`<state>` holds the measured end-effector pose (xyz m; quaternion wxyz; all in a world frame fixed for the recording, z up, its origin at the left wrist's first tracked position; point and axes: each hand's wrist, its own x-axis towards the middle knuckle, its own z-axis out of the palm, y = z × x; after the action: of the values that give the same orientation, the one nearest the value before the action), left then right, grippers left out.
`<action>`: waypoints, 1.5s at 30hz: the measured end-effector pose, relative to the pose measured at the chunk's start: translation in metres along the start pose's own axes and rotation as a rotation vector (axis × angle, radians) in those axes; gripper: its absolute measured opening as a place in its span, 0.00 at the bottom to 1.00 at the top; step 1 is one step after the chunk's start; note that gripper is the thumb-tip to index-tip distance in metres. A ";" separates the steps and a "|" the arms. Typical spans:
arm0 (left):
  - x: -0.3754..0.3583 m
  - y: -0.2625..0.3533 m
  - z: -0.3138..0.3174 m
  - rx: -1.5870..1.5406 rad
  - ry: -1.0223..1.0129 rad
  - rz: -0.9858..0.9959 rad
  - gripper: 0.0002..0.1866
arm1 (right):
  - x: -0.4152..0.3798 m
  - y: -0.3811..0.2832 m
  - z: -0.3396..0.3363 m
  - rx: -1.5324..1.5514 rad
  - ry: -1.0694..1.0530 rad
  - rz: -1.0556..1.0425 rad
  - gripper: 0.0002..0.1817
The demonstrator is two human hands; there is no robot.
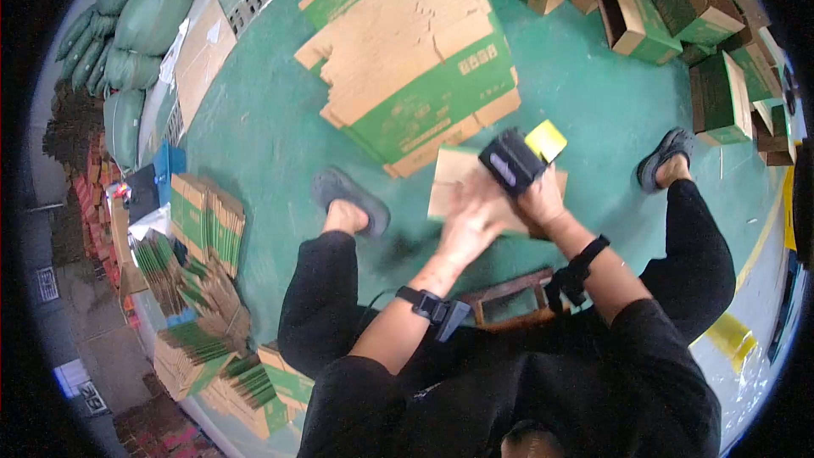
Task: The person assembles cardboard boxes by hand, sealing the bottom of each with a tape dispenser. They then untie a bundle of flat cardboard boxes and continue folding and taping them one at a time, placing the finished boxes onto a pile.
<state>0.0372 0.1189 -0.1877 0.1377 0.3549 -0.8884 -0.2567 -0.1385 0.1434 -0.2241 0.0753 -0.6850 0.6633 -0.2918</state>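
Note:
A small cardboard box [443, 189] stands on the floor between my feet, brown side up, partly hidden by my hands. My right hand [543, 197] is closed on a black tape dispenser [512, 161] with a yellow part [546, 142] at its far end, held just over the box. My left hand [472, 210] is at the box's upper face, beside the dispenser. Its fingers are smeared by motion, so their pose does not show.
A large stack of flat green-and-brown cartons [415, 59] lies ahead. Opened cartons [640, 21] are heaped at the far right. More flat cartons [208, 220] stand at the left, near green sacks [157, 25]. A low wooden stool [513, 297] is below my arms.

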 end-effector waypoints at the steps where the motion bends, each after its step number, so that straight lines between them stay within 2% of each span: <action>1: -0.008 0.011 -0.003 -0.025 -0.150 0.048 0.37 | 0.000 0.000 -0.005 0.000 -0.024 0.010 0.24; 3: -0.010 0.003 0.001 0.010 -0.066 0.078 0.39 | 0.001 0.005 -0.007 -0.052 0.001 -0.071 0.25; 5: -0.013 -0.003 0.005 -0.008 -0.004 0.166 0.38 | 0.015 -0.007 -0.047 -0.351 -0.288 -0.062 0.27; 7: -0.014 -0.007 0.010 0.014 0.068 0.176 0.38 | 0.050 -0.025 -0.078 -0.134 -0.253 -0.244 0.29; 8: -0.016 -0.009 0.014 0.031 0.096 0.214 0.38 | 0.069 -0.035 -0.094 -0.075 -0.324 -0.329 0.31; 9: -0.019 -0.013 0.018 0.048 0.118 0.256 0.38 | 0.092 -0.064 -0.117 -0.001 -0.439 -0.283 0.32; 11: -0.019 -0.014 0.022 0.094 0.139 0.280 0.37 | 0.126 -0.102 -0.123 0.300 -0.413 -0.221 0.27; 15: -0.021 -0.007 0.014 0.150 0.065 0.193 0.36 | 0.184 -0.146 -0.053 0.234 -0.593 0.000 0.16; 17: -0.022 -0.009 0.017 0.092 0.088 0.171 0.35 | 0.201 -0.165 -0.023 0.179 -0.731 0.042 0.19; 19: -0.021 -0.014 0.025 0.031 0.004 0.136 0.34 | 0.211 -0.178 0.025 -0.047 -0.853 0.042 0.23; 21: -0.021 -0.015 0.029 -0.335 0.085 0.051 0.30 | 0.208 -0.201 0.043 -0.112 -0.842 0.200 0.25; 22: -0.021 -0.016 0.030 -0.460 0.107 0.028 0.28 | 0.206 -0.202 0.055 -0.196 -0.892 0.190 0.24; 24: -0.021 -0.021 0.043 -0.462 0.075 -0.061 0.29 | 0.208 -0.202 0.064 -0.323 -1.027 0.100 0.20; 26: -0.020 -0.014 0.037 -0.319 -0.059 -0.095 0.29 | 0.222 -0.206 0.052 -0.314 -1.067 0.107 0.19; 27: -0.019 -0.014 0.032 -0.163 -0.061 0.018 0.29 | 0.226 -0.204 0.040 -0.305 -1.112 0.093 0.18; 28: -0.017 -0.014 0.025 -0.008 -0.045 0.129 0.28 | 0.222 -0.198 -0.003 -0.172 -1.045 0.207 0.18; 29: -0.016 -0.011 0.018 -0.024 0.159 0.196 0.31 | 0.218 -0.175 -0.004 -0.204 -1.059 0.120 0.18; 30: -0.016 -0.012 0.019 -0.026 0.172 0.209 0.32 | 0.204 -0.138 -0.028 0.028 -1.081 -0.012 0.17; 31: -0.017 -0.014 0.023 -0.022 0.188 0.217 0.33 | 0.176 -0.110 -0.065 0.310 -0.978 -0.024 0.17; 32: -0.020 -0.017 0.032 -0.010 0.157 0.215 0.36 | 0.145 -0.098 -0.109 0.326 -0.924 0.129 0.18; 33: -0.021 -0.022 0.040 -0.032 0.111 0.203 0.34 | 0.106 -0.076 -0.139 0.360 -0.813 0.128 0.19; 34: -0.020 -0.018 0.032 0.011 0.168 0.230 0.33 | 0.066 -0.051 -0.161 0.336 -0.771 0.197 0.19; 35: -0.019 -0.014 0.025 0.057 0.220 0.256 0.33 | 0.037 -0.035 -0.185 0.284 -0.836 0.308 0.19; 37: -0.019 -0.010 0.024 0.097 0.210 0.292 0.30 | -0.018 0.005 -0.208 0.367 -0.744 0.441 0.20; 39: -0.024 0.003 0.018 0.040 0.167 0.243 0.26 | -0.031 0.010 -0.215 0.306 -0.655 0.310 0.20; 41: -0.003 0.012 0.002 0.227 0.219 0.078 0.28 | -0.037 0.019 -0.211 0.356 -0.655 0.305 0.20; 43: 0.050 0.009 -0.004 0.596 0.375 -0.175 0.34 | -0.046 0.034 -0.217 0.384 -0.675 0.359 0.20; 44: 0.051 0.005 -0.002 0.607 0.355 -0.155 0.34 | -0.055 0.045 -0.224 0.389 -0.685 0.327 0.20; 45: 0.057 -0.004 0.005 0.449 0.221 -0.405 0.36 | -0.064 0.058 -0.231 0.385 -0.690 0.293 0.20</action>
<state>-0.0031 0.0789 -0.1904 0.0979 0.5716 -0.8139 -0.0361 -0.3003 0.2637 -0.0829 0.4605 -0.6144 0.6229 -0.1499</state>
